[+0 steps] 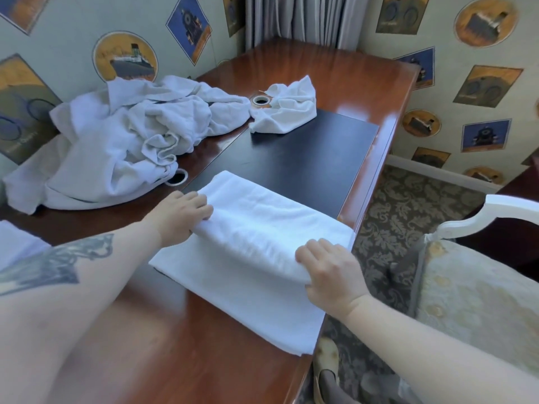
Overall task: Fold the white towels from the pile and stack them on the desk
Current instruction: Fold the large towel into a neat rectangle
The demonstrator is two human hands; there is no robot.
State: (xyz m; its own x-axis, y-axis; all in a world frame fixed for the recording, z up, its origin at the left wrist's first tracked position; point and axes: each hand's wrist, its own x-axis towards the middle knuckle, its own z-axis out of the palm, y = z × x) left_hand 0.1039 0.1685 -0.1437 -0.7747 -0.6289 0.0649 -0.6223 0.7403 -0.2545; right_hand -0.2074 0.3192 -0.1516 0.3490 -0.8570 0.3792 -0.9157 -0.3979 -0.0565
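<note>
Both hands hold the same white towel (250,252) by a raised fold. On the left, the left hand (182,215) curls its fingers over the far end of the fold. On the right, the right hand (329,275) grips the near end, fingers wrapped over the doubled edge. The towel lies across the front part of the desk (180,360), one layer flat on the wood and the other lifted between the hands, with its right edge just reaching the desk's rim.

The towel looks soft, thick and light. It will likely sag wherever it is unsupported, so the two ends of the fold seem the best places to hold it, keeping the edge straight as it goes over.

Behind the left hand sits the pile (131,138) of crumpled white towels, against the wall. A smaller towel (287,110) lies apart, farther back, beside a round cable hole. At the far left edge a bit of white cloth shows; whether it is a folded stack is unclear.

The desk is glossy reddish wood with a dark inset panel (291,158). Wallpaper shows ships and locomotives. A cream chair (472,290) stands to the right on patterned carpet.
</note>
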